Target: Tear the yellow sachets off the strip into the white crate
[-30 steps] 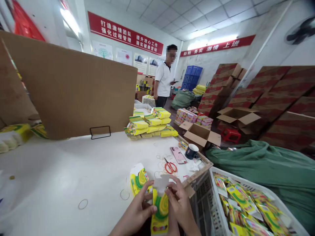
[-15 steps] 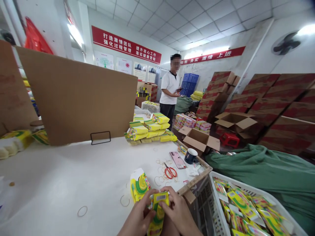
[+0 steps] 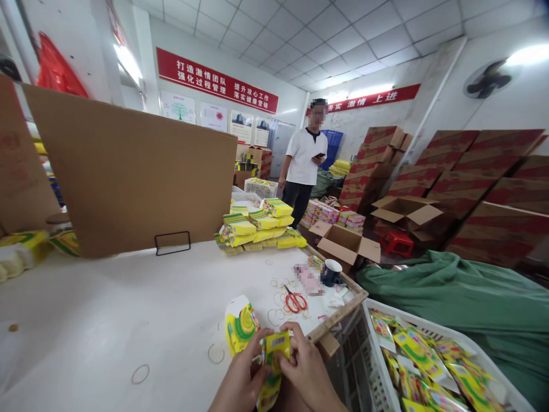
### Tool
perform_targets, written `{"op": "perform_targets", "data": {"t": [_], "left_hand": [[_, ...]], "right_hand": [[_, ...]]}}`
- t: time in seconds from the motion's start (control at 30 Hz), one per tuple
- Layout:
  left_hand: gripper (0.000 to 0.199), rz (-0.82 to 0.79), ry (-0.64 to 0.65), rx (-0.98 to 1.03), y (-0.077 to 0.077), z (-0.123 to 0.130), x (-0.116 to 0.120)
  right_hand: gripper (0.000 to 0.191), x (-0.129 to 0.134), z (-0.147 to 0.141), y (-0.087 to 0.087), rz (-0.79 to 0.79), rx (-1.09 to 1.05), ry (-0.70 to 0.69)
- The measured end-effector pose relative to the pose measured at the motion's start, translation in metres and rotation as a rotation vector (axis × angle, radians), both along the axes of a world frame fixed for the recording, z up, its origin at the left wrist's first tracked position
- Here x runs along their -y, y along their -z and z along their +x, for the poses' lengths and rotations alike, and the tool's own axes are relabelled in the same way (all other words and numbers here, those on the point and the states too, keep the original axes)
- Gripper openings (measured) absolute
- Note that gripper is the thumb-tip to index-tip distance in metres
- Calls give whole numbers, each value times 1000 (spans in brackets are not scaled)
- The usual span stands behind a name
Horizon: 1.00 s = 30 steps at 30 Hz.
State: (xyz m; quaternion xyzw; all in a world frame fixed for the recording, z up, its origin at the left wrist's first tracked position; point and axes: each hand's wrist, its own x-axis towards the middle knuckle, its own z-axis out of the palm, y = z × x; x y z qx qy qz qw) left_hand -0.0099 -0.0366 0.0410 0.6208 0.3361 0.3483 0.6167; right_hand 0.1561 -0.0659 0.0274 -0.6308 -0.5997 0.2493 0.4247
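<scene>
Several yellow packs (image 3: 253, 232) sit stacked by the surface's (image 3: 98, 326) far edge, left hand (image 3: 240, 379) and right hand (image 3: 307, 369) grip one box (image 3: 277, 344)—its end seemingly closed—and loose packets (image 3: 422, 348) (unstacked) fill the crate (image 3: 380, 361).

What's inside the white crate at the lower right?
The white crate holds a loose jumble of yellow packets, some with white flaps showing. Anything beneath the top ones is covered, and the crate's near end runs out of the picture.

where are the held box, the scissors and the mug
Held box (image 3: 271, 357), head view: on its printed face
Scissors (image 3: 296, 301), head view: on the red handles
Mug (image 3: 329, 277), head view: on its dark outer side
</scene>
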Motion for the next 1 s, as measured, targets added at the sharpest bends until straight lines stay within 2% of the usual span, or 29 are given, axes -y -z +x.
{"op": "perform_targets", "data": {"t": [0.13,0.27,0.47,0.57,0.63,0.7,0.8,0.87,0.93,1.0], "left_hand": [[53,-23,49,34,-2,-2,-6],[54,-29,101,78,-1,-4,-9],[60,-1,101,92,8,5,-6],[58,37,82,87,12,12,-4],[55,81,68,64,11,13,-4],[51,163,7,5,9,9,-7],[42,357,-143,-153,7,-3,-16],[37,488,-199,-271,10,-11,-24],[35,599,-219,-375,19,-15,-31],[38,689,-218,-466,32,-16,-36]], "right_hand": [[29,3,5,-2,87,-88,-51],[30,6,12,-1,195,-199,7],[30,6,3,8,190,-434,-14],[29,6,2,6,191,-448,-23],[28,9,18,1,221,-353,46],[28,17,50,-6,287,-164,213],[37,38,118,-15,394,275,590],[45,51,155,-16,367,574,820],[48,56,172,-13,259,689,842],[47,48,168,-7,89,621,700]]}}
